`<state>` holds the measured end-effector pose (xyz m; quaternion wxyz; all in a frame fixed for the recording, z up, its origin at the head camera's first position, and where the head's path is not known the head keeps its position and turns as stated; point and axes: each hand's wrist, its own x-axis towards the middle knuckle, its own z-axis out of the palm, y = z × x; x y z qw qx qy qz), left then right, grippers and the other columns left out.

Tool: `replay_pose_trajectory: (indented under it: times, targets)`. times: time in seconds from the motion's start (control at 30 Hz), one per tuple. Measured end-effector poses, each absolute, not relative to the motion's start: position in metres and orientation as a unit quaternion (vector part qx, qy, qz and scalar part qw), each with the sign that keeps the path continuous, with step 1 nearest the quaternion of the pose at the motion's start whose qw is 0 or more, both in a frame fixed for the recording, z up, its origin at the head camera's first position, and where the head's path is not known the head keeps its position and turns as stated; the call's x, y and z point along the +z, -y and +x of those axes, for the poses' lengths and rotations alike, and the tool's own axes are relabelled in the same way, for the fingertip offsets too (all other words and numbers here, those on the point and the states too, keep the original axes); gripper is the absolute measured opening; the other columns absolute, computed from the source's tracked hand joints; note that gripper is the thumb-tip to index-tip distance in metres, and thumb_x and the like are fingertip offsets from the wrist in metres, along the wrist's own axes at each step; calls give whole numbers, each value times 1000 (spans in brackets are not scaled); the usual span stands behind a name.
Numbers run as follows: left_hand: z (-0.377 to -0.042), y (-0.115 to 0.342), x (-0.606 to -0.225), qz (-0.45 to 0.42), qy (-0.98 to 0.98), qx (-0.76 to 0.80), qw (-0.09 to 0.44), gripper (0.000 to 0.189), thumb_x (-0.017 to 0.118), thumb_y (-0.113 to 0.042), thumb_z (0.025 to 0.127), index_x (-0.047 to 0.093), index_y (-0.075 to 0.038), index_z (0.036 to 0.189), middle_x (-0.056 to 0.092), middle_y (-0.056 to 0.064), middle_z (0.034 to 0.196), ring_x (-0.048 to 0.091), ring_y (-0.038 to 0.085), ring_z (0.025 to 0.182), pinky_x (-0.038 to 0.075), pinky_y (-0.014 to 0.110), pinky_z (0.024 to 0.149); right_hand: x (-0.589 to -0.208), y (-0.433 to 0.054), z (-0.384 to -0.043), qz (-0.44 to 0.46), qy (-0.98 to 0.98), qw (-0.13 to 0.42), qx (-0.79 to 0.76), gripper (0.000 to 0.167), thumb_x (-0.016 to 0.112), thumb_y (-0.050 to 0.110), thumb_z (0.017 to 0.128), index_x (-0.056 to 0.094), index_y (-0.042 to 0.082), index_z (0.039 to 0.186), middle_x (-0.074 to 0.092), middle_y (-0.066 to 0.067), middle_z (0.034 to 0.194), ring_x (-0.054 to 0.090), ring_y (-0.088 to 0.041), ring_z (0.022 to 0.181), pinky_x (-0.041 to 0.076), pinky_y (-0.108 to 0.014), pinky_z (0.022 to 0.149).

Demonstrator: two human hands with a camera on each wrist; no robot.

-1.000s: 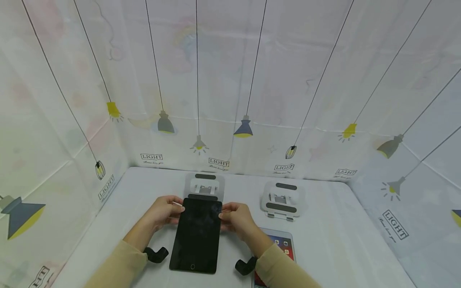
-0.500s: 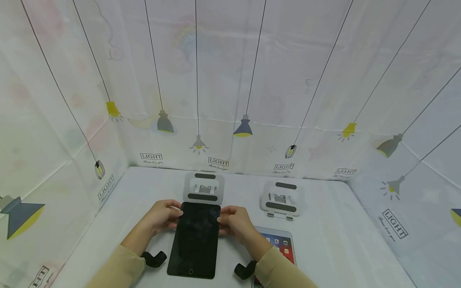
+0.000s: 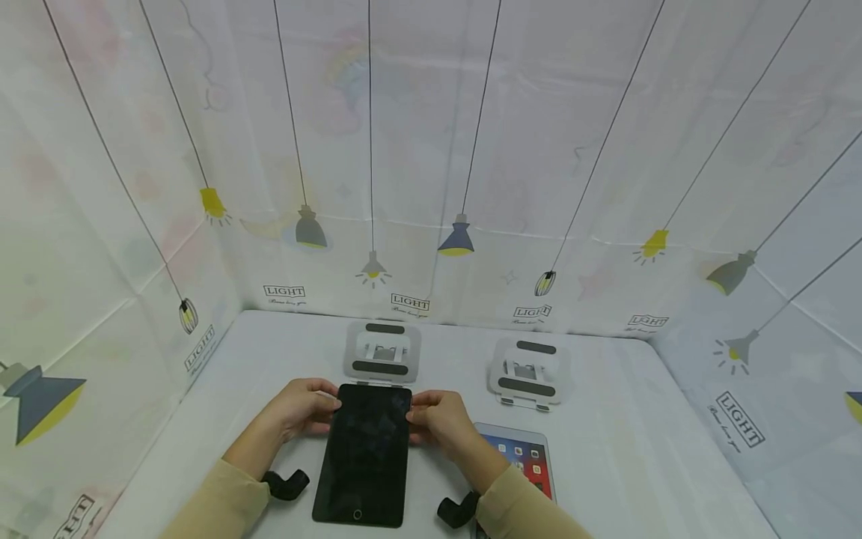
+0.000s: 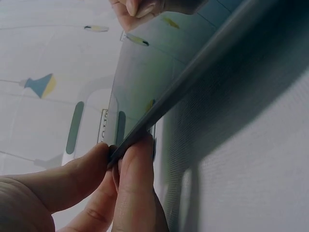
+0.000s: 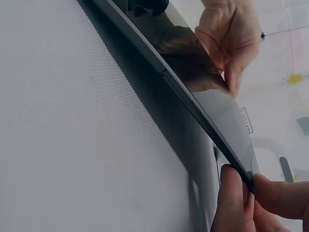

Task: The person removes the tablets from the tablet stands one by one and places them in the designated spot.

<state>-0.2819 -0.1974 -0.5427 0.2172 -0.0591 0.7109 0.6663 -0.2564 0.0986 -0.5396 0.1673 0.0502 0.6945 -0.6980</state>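
A black tablet (image 3: 369,457), its screen dark, is held by both hands near its far corners. My left hand (image 3: 304,408) pinches its left edge, thumb above and fingers beneath; the left wrist view shows this pinch on the tablet's edge (image 4: 178,87). On the other side my right hand (image 3: 441,425) pinches the right edge in the same way, seen close in the right wrist view. The tablet's far end is raised off the white table, with a shadow under it. Just beyond that end stands a grey-white tablet stand (image 3: 382,352) with dark pads.
A second similar stand (image 3: 528,372) is to the right. Partly under my right forearm lies a white tablet (image 3: 518,449) with a lit screen of app icons. The white table (image 3: 626,449) meets a lamp-printed cloth backdrop (image 3: 431,150) at its rear and sides.
Both hands have drawn the black tablet slightly toward me. Its far end, which overlapped the left stand's lower edge, now sits just in front of it, uncovering the stand's lower pad.
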Motion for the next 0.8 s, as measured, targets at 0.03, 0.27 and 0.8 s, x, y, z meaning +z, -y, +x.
replay_pose_trajectory:
  times: [0.03,0.27,0.8]
  targets:
    - [-282,198,-543,-58,-709,667,219,22,75,-4,95,69,0,115,77,5,89,74,16,76,65,31,63,-540,-99,-256,50,-694,169,-698,30,73,-7,92,71,-7,121,77,-10,97,74,-14,75,66,-30,63]
    - [-282,200,-543,-52,-706,666,234,23,75,-4,95,70,1,118,74,5,88,72,16,76,66,31,65,-540,-99,-255,54,-688,177,-701,37,73,-10,90,65,-4,126,74,-11,98,75,-15,75,66,-30,62]
    - [-281,207,-544,-53,-687,672,271,32,68,-3,100,66,7,130,78,8,97,77,18,83,69,37,77,-532,-105,-248,54,-693,204,-689,41,66,-12,93,60,-11,133,77,-19,108,76,-19,81,69,-38,70]
